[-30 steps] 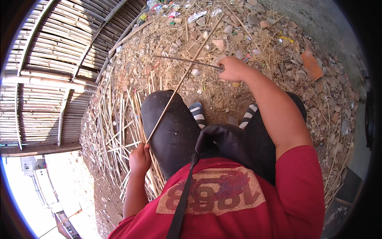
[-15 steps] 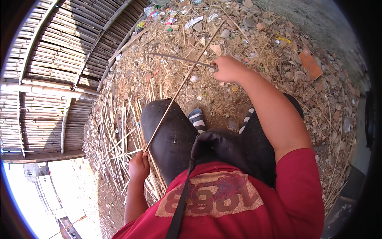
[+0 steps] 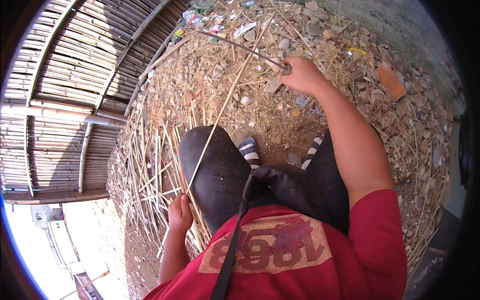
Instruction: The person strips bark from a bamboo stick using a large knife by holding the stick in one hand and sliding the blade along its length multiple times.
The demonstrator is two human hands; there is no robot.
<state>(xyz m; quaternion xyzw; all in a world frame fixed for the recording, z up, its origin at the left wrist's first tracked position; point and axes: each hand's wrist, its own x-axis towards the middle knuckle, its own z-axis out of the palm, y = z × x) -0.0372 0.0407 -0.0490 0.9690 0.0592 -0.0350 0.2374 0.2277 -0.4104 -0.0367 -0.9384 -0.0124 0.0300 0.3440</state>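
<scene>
The left hand (image 3: 180,214) is closed around the near end of a long thin stick (image 3: 235,87), its thumb lying along it. From there the stick slants up and away to the right, passing over the left knee (image 3: 212,165), and its far end lies beyond the right hand (image 3: 304,76) and to that hand's left. The right hand is curled tight around the handle of a knife (image 3: 225,41), whose narrow dark blade points out to the left of that hand and slightly away from the body. Blade and stick cross just left of the right hand, well apart from the left hand; whether they touch there I cannot tell.

Just beside the left hand and mostly to its left, a loose pile of pale sticks (image 3: 158,155) lies on the ground, many of them crossing. Farther off on the left hand's side stands a bamboo wall (image 3: 65,85). Between the two hands, lower than the right one, are the striped sandals (image 3: 249,152) on the feet. To the right of the right hand lies a flat orange slab (image 3: 391,81), with a small yellow scrap (image 3: 357,51) nearer that hand, among stones and dry straw
</scene>
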